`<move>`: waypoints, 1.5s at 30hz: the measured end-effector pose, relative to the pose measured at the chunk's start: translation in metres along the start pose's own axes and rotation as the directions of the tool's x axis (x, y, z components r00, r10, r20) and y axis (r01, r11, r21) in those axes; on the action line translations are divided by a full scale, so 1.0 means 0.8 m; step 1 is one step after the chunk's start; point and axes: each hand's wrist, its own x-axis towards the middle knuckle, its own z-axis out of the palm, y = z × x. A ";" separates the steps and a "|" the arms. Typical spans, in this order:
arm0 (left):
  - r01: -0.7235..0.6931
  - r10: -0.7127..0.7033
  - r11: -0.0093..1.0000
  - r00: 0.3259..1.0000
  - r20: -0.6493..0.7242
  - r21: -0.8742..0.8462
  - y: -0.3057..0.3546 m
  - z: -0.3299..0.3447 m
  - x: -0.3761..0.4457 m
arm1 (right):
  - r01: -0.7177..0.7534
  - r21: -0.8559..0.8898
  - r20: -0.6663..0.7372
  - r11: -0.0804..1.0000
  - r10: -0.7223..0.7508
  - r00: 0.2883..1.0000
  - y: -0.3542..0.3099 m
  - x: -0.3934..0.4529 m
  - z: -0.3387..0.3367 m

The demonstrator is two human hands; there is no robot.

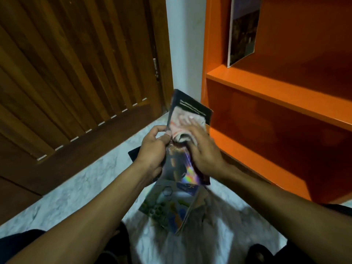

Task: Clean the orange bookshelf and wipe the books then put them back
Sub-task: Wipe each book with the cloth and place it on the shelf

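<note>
A dark glossy book [192, 107] with a rainbow glare is held up over the floor in front of me. My left hand [154, 149] grips its left edge. A pale cloth [181, 124] lies pressed flat against the cover under my right hand [202, 147]. The orange bookshelf [276, 96] stands to the right, with one book [243, 29] leaning upright on its upper shelf. Below my hands a colourful book [169, 204] lies on the floor, and a dark one [134, 154] peeks out behind my left wrist.
A slatted wooden door [76, 73] fills the left side. A white wall strip [184, 44] separates it from the shelf. The floor [80, 187] is pale marble tile. My dark-clothed knees [266, 252] show at the bottom edge.
</note>
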 end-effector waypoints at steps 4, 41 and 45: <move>0.060 -0.092 0.972 0.986 -0.137 -0.226 0.014 -0.021 0.013 | 0.211 0.072 0.201 0.975 -0.222 0.954 -0.006 -0.029 0.020; -0.044 0.044 0.982 0.999 0.002 0.184 0.025 -0.001 0.015 | -0.421 0.474 0.050 0.774 0.453 0.890 -0.035 0.013 -0.017; -0.093 0.111 0.991 0.969 -0.221 0.091 0.013 0.003 0.025 | -0.050 0.104 0.117 0.993 0.038 0.992 -0.041 -0.021 0.005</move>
